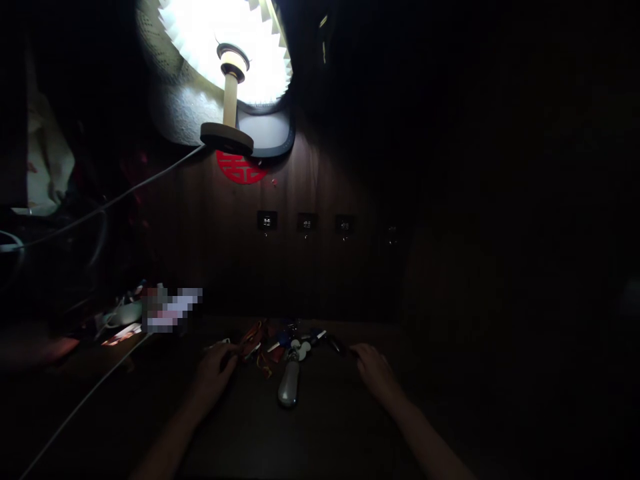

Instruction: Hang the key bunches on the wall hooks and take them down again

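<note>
My left hand (216,371) rests on the dark desktop at the left end of a small pile, thumb and fingers curled toward each other beside a red-and-yellow cord (255,337). What its fingertips grip is lost in the dark. Across the pile, my right hand (375,373) has its fingers drawn together close to a dark oblong object (335,344); anything in them is too dim to make out. Between the hands lie white round tags (301,349), blue and red pieces, and a rounded silvery object (289,385) pointing toward me.
A bright lamp (260,40) with a pleated shade and a spool-like stem (231,100) is above left. White cables (85,400) cross the left side. A blurred pale item (173,312) lies at left. Drawer handles (307,223) line the wooden back, below a red paper cutout (243,169).
</note>
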Demonstrator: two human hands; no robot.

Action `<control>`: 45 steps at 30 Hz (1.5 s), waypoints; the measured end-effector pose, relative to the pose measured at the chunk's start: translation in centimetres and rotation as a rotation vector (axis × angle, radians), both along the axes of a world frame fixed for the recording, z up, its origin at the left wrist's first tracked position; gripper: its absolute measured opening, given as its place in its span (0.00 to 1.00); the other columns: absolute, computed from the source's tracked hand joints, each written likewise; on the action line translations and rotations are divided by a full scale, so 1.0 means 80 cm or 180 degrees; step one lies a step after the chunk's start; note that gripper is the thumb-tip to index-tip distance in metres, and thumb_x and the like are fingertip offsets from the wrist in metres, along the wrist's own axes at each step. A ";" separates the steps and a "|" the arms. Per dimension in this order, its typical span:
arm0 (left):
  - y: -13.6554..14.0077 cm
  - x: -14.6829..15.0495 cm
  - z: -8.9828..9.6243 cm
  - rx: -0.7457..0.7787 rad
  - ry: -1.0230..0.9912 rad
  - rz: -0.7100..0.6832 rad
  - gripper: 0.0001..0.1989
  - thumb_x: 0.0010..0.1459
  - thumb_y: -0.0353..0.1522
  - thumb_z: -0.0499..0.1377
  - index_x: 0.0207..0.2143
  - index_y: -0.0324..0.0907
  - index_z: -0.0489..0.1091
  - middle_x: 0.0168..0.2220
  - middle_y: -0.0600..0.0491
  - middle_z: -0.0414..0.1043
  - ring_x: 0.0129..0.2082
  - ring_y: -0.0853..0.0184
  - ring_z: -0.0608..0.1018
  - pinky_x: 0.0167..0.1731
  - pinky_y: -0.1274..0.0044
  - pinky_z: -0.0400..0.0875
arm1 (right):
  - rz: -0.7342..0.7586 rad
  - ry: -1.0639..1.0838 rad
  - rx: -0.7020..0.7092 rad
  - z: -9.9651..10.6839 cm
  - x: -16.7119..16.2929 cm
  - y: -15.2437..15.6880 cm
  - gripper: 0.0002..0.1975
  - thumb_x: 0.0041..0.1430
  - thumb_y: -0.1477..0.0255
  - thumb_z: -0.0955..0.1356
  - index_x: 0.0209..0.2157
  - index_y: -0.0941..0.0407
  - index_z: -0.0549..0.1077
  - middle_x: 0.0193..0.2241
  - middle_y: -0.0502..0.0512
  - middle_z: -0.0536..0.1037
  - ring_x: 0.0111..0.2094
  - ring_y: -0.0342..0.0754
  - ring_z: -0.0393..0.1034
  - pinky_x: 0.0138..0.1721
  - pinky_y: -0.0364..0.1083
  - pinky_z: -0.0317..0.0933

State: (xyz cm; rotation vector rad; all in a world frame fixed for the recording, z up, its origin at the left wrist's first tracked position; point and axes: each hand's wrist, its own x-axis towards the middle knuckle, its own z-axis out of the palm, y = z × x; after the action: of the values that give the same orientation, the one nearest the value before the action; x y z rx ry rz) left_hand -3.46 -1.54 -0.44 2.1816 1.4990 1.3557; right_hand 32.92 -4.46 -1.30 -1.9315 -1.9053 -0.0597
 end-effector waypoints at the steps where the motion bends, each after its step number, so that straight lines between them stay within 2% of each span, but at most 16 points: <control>1: 0.000 0.000 0.000 -0.0026 -0.0009 -0.0003 0.11 0.52 0.36 0.51 0.31 0.45 0.72 0.36 0.51 0.75 0.40 0.62 0.76 0.42 0.70 0.69 | 0.0009 0.0005 -0.0024 0.002 -0.001 -0.001 0.23 0.53 0.80 0.56 0.48 0.54 0.69 0.50 0.55 0.70 0.52 0.48 0.61 0.51 0.48 0.53; 4: -0.001 0.000 0.002 -0.0091 -0.0038 -0.0010 0.11 0.52 0.36 0.51 0.30 0.45 0.72 0.36 0.51 0.75 0.40 0.62 0.76 0.43 0.70 0.69 | 0.0030 0.0049 -0.0056 0.006 -0.002 -0.003 0.23 0.53 0.81 0.56 0.48 0.54 0.69 0.50 0.55 0.70 0.51 0.48 0.62 0.51 0.48 0.53; 8: -0.006 -0.001 0.005 -0.0122 -0.0162 -0.0012 0.11 0.52 0.37 0.51 0.31 0.45 0.72 0.37 0.52 0.75 0.41 0.62 0.76 0.43 0.70 0.69 | 0.0098 0.0226 0.0115 0.007 -0.002 -0.005 0.22 0.52 0.80 0.57 0.46 0.54 0.70 0.48 0.55 0.72 0.50 0.49 0.63 0.50 0.49 0.55; 12: -0.019 0.000 0.011 -0.0193 -0.0482 -0.0026 0.12 0.53 0.40 0.51 0.32 0.46 0.72 0.36 0.53 0.76 0.39 0.62 0.76 0.40 0.72 0.70 | 0.0533 0.0711 0.0483 0.016 -0.001 -0.006 0.18 0.54 0.75 0.56 0.42 0.54 0.72 0.43 0.56 0.74 0.46 0.49 0.67 0.49 0.50 0.58; 14: -0.027 0.003 0.015 -0.0239 -0.0650 -0.0025 0.13 0.52 0.41 0.51 0.32 0.46 0.72 0.35 0.54 0.76 0.38 0.63 0.77 0.39 0.73 0.70 | 0.0770 0.1062 0.0691 0.027 -0.006 -0.010 0.17 0.55 0.71 0.57 0.41 0.54 0.72 0.42 0.56 0.75 0.45 0.49 0.68 0.49 0.50 0.59; 17: -0.037 0.009 0.024 -0.0258 -0.0900 0.0024 0.15 0.52 0.44 0.51 0.32 0.45 0.72 0.29 0.55 0.75 0.32 0.64 0.77 0.34 0.76 0.70 | 0.0949 0.1655 0.0851 0.052 -0.023 -0.020 0.16 0.55 0.65 0.59 0.39 0.54 0.73 0.40 0.56 0.76 0.43 0.50 0.69 0.46 0.49 0.60; 20: -0.046 0.019 0.043 -0.0269 -0.1222 0.0152 0.19 0.52 0.48 0.51 0.29 0.43 0.70 0.20 0.56 0.71 0.24 0.67 0.74 0.26 0.78 0.67 | 0.0925 0.2349 0.0757 0.083 -0.045 -0.032 0.18 0.53 0.57 0.62 0.37 0.54 0.73 0.30 0.53 0.77 0.31 0.47 0.70 0.36 0.45 0.63; 22: -0.051 0.027 0.061 -0.0467 -0.1448 0.0052 0.25 0.52 0.52 0.47 0.23 0.42 0.68 0.15 0.57 0.65 0.17 0.70 0.69 0.19 0.80 0.62 | 0.0918 0.2912 0.0621 0.104 -0.058 -0.037 0.23 0.51 0.50 0.61 0.31 0.56 0.73 0.19 0.50 0.73 0.19 0.42 0.63 0.24 0.41 0.58; 24: -0.053 0.035 0.081 -0.0786 -0.1621 -0.0319 0.32 0.52 0.56 0.40 0.17 0.41 0.64 0.11 0.57 0.60 0.13 0.72 0.64 0.16 0.80 0.57 | 0.1019 0.3472 0.0405 0.122 -0.067 -0.039 0.32 0.51 0.44 0.55 0.21 0.57 0.70 0.11 0.48 0.65 0.14 0.38 0.54 0.17 0.39 0.49; 26: -0.050 0.039 0.098 -0.1125 -0.1764 -0.0741 0.37 0.51 0.58 0.31 0.14 0.41 0.62 0.08 0.57 0.56 0.11 0.73 0.61 0.15 0.80 0.55 | 0.1164 0.3850 0.0139 0.137 -0.071 -0.038 0.37 0.49 0.40 0.48 0.15 0.57 0.65 0.09 0.48 0.60 0.11 0.37 0.49 0.14 0.39 0.41; 28: -0.043 0.040 0.109 -0.1448 -0.1893 -0.0968 0.41 0.48 0.59 0.23 0.11 0.41 0.59 0.06 0.57 0.51 0.09 0.74 0.58 0.14 0.80 0.54 | 0.1266 0.4048 -0.0060 0.146 -0.072 -0.036 0.40 0.47 0.38 0.45 0.13 0.57 0.63 0.09 0.48 0.60 0.10 0.36 0.46 0.13 0.39 0.37; 33: -0.024 0.032 0.108 -0.1802 -0.1876 -0.0876 0.41 0.43 0.61 0.20 0.08 0.42 0.55 0.05 0.58 0.44 0.07 0.75 0.54 0.12 0.81 0.48 | 0.1127 0.4117 -0.0221 0.140 -0.067 -0.030 0.41 0.46 0.38 0.45 0.11 0.57 0.63 0.08 0.48 0.58 0.09 0.34 0.44 0.14 0.39 0.33; 37: -0.023 0.027 0.104 -0.1760 -0.1717 -0.0822 0.42 0.41 0.61 0.18 0.07 0.43 0.54 0.05 0.58 0.44 0.07 0.75 0.53 0.11 0.81 0.46 | 0.1121 0.3991 -0.0227 0.130 -0.065 -0.027 0.41 0.46 0.38 0.44 0.11 0.57 0.63 0.07 0.48 0.56 0.09 0.35 0.43 0.14 0.39 0.33; 45: -0.013 0.024 0.100 -0.1729 -0.1688 -0.0803 0.42 0.41 0.62 0.20 0.07 0.43 0.56 0.05 0.58 0.45 0.08 0.75 0.53 0.12 0.80 0.47 | 0.1065 0.4013 -0.0243 0.129 -0.073 -0.019 0.41 0.44 0.36 0.46 0.09 0.57 0.63 0.06 0.49 0.56 0.09 0.35 0.44 0.15 0.39 0.32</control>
State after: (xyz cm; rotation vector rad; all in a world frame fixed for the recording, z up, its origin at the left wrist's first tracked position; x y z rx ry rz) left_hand -1.56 -2.61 7.52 1.4686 1.1624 1.1445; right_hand 27.09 -5.97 9.04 -1.1024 -1.2532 1.0613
